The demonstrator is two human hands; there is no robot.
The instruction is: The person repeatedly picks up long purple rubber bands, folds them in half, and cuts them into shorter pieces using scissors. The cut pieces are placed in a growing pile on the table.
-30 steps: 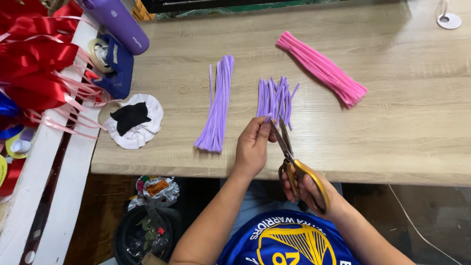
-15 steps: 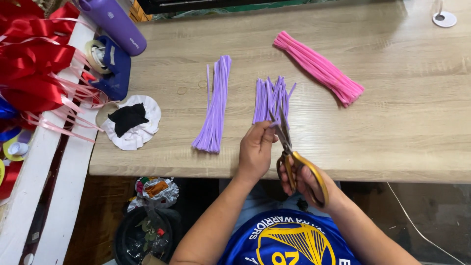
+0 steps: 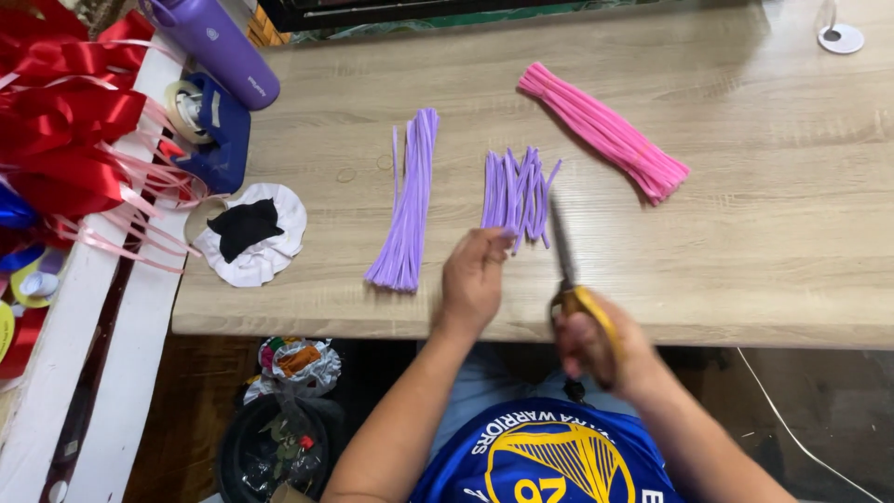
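Left hand (image 3: 473, 279) pinching short purple stems (image 3: 515, 191); right hand (image 3: 601, 340) clenched on scissors (image 3: 570, 279), at worktop (image 3: 745, 242) front edge. Bare wood at 3 o'clock.

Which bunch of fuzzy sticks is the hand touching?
The short purple bunch in the middle: the left hand touches its near ends. The long purple bunch lies left of it and the pink bunch farther back right, both untouched.
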